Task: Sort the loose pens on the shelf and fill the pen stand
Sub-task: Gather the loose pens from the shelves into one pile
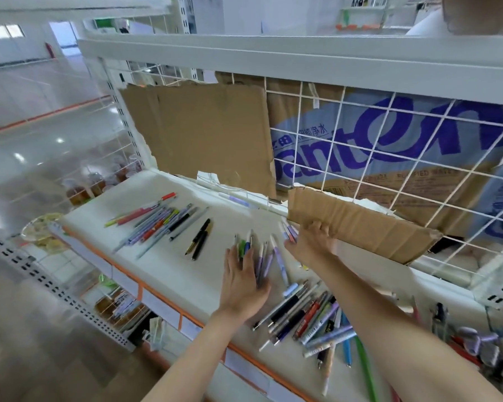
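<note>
while spread flat on a small cluster of pens at mid-shelf, left hand grasping nothing, fingers straight; right hand pinching a few pens beside a cardboard flap. more loose pens in heaps far left and near right.

Both arms bare, reaching fwd from bottom edge. Left hand lies flat, palm down, fingers straight and slightly spread, wrist level. Right hand sits farther fwd and a bit higher, back of hand up, fingers bent fwd; fingertips not visible, grip unclear.
</note>
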`<act>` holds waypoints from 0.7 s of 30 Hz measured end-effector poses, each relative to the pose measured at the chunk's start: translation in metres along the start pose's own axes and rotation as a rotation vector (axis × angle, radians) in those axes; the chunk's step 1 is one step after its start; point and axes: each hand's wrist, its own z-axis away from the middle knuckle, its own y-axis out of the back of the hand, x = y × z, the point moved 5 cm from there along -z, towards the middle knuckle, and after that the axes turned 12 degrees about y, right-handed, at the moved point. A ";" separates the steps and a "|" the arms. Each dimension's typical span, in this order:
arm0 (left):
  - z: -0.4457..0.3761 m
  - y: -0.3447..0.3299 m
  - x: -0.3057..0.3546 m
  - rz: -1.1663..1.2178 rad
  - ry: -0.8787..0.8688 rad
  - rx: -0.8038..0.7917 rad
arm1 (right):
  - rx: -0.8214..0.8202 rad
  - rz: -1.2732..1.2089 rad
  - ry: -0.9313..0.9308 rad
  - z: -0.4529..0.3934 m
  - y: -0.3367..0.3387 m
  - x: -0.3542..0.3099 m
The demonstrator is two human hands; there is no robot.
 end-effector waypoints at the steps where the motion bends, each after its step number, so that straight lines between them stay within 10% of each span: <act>1: 0.000 0.000 0.000 0.024 -0.007 0.002 | -0.014 -0.042 0.024 0.001 -0.001 -0.003; 10: -0.012 0.014 0.011 0.170 -0.034 0.002 | -0.056 -0.455 0.049 -0.002 -0.007 -0.033; 21: -0.024 0.006 0.014 -0.270 -0.167 0.008 | -0.095 -0.524 0.120 0.013 0.009 -0.035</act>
